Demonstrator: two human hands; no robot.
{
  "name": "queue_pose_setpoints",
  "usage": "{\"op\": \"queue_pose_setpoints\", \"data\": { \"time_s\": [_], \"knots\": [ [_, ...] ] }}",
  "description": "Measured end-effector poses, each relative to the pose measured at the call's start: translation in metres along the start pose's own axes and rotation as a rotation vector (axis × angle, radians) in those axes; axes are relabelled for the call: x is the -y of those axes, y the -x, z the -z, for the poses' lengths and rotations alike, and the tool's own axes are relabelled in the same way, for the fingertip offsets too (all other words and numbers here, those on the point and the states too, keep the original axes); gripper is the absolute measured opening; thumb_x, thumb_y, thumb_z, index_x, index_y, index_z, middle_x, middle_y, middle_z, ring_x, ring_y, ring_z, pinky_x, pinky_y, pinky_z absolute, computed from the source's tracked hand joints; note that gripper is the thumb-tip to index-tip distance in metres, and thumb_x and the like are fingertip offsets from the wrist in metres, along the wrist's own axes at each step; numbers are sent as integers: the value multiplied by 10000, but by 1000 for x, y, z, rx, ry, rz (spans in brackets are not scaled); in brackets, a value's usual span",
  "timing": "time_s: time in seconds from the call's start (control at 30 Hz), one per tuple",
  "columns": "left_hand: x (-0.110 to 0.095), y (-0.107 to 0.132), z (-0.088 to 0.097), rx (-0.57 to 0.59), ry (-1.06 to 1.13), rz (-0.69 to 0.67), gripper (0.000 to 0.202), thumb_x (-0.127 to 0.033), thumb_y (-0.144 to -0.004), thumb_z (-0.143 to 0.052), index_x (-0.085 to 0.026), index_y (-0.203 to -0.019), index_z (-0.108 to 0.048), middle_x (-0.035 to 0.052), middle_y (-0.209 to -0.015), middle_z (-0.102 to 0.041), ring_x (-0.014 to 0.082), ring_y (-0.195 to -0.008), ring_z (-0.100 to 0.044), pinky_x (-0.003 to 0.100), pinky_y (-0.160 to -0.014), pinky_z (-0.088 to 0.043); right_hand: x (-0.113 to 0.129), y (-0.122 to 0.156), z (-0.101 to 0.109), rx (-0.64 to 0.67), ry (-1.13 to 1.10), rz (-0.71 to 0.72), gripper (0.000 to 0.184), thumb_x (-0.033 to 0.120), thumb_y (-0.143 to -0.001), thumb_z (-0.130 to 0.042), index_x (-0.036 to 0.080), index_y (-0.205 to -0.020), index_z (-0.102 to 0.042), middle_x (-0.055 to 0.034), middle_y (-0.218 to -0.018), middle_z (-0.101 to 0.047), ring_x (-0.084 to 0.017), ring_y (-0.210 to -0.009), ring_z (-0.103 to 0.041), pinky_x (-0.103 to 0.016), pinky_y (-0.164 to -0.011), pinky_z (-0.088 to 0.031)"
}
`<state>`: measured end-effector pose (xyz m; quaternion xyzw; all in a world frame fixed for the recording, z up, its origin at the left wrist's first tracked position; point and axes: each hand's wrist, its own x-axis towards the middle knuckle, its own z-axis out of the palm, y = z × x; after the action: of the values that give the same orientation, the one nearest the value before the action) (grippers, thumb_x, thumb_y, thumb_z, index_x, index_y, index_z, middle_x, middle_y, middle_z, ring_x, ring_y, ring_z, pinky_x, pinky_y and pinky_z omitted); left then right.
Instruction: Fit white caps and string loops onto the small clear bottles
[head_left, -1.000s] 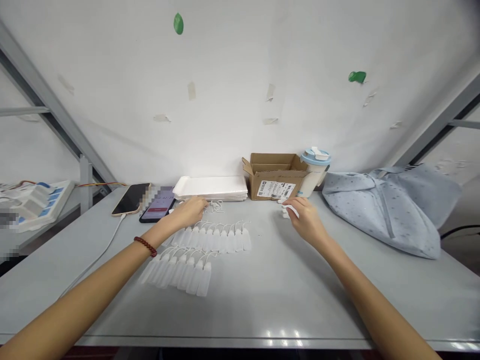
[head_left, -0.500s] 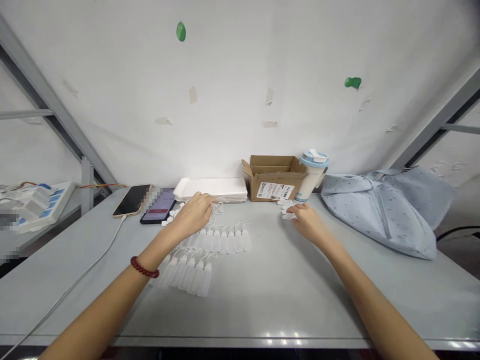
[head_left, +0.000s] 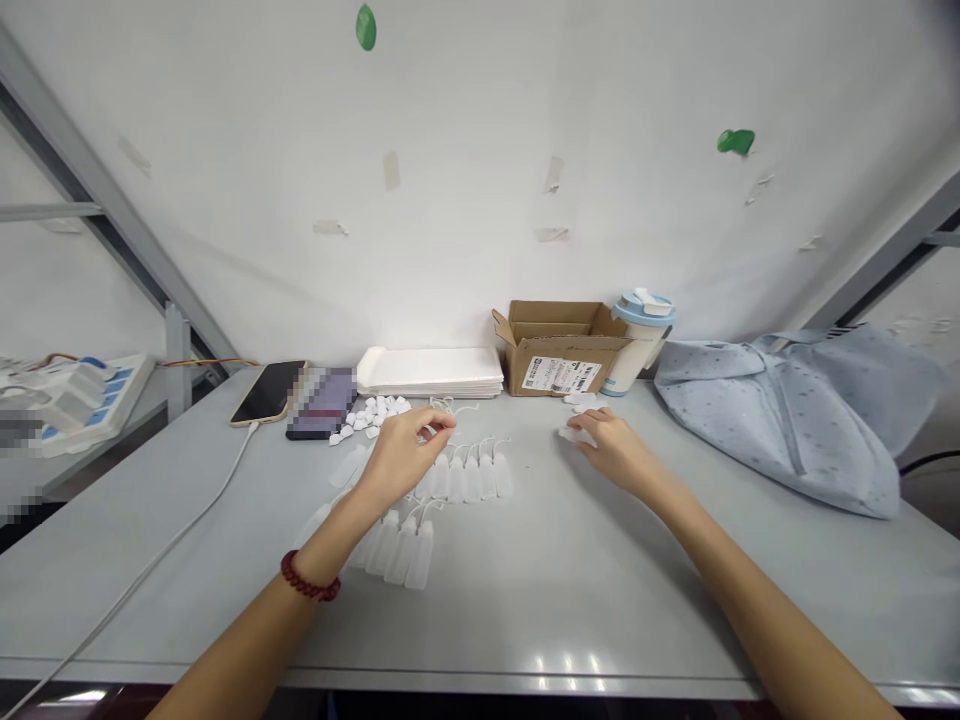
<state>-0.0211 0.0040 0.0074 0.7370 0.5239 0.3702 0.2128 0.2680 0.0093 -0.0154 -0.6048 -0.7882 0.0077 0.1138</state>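
A: What is covering the table (head_left: 525, 600), largest first?

B: The bag (head_left: 772, 425) is lying right of the box (head_left: 562, 365). The white stack (head_left: 431, 373) is lying left of the box, and the cup (head_left: 635, 345) is standing just beside its right side.

A: How are the hands gripping?

B: Left of the box and nearer the wearer, the left hand (head_left: 405, 450) is bringing thumb and forefinger nearly together; I cannot tell whether it is holding a cord. In front of the box, the right hand (head_left: 621, 450) is curling its fingers at a pale piece (head_left: 572, 435); its hold is not showing clearly.

A: Small parts?

B: Corded bottles (head_left: 422, 556) are lying front-left of the box, caps (head_left: 381, 408) farther left.
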Motion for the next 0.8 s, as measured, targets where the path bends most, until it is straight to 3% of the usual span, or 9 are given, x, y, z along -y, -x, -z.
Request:
{"op": "queue_pose_setpoints", "data": {
  "time_s": [0.13, 0.23, 0.33, 0.57, 0.8],
  "knots": [
    [-10, 6, -2, 61, 192, 74, 103, -250, -740, -577, -189, -752, -659, 20, -824, -689, 179, -802, -628, 319, -778, -499, 26, 9, 3, -166, -353, 126, 182, 204, -807, -544, 173, -978, -596, -77, -902, -661, -213, -845, -606, -350, -746, -496],
    [-17, 11, -5, 126, 358, 113, 94, -264, -722, -620, -179, -745, -653, 30, -803, -682, 185, -801, -635, 320, -782, -509, 52, 19, 4, -162, -573, 159, 176, 243, -818, -547, 198, -981, -596, -59, -941, -665, -188, -815, -610, -305, -667, -512],
    [-22, 15, -7, 180, 484, 130, 112, -267, -708, -652, -169, -761, -647, 36, -794, -679, 184, -797, -640, 309, -763, -517, 74, 28, 4, -132, -710, 236, 162, 228, -824, -550, 208, -976, -603, -40, -907, -673, -168, -804, -613, -304, -711, -515],
    [-25, 18, -12, 293, 622, 167, 140, -248, -695, -682, -151, -776, -622, 39, -804, -675, 169, -804, -640, 309, -783, -510, 85, 36, -2, -141, -795, 228, 223, 210, -813, -576, 191, -1035, -589, -58, -933, -664, -163, -802, -619, -310, -714, -532],
    [-25, 20, -13, 295, 624, 168, 193, -256, -705, -683, -151, -841, -595, 37, -826, -648, 160, -814, -627, 301, -781, -508, 85, 38, -6, -170, -788, 269, 260, 220, -816, -577, 200, -1075, -564, -61, -928, -659, -160, -778, -622, -314, -700, -547]
  ]
}}
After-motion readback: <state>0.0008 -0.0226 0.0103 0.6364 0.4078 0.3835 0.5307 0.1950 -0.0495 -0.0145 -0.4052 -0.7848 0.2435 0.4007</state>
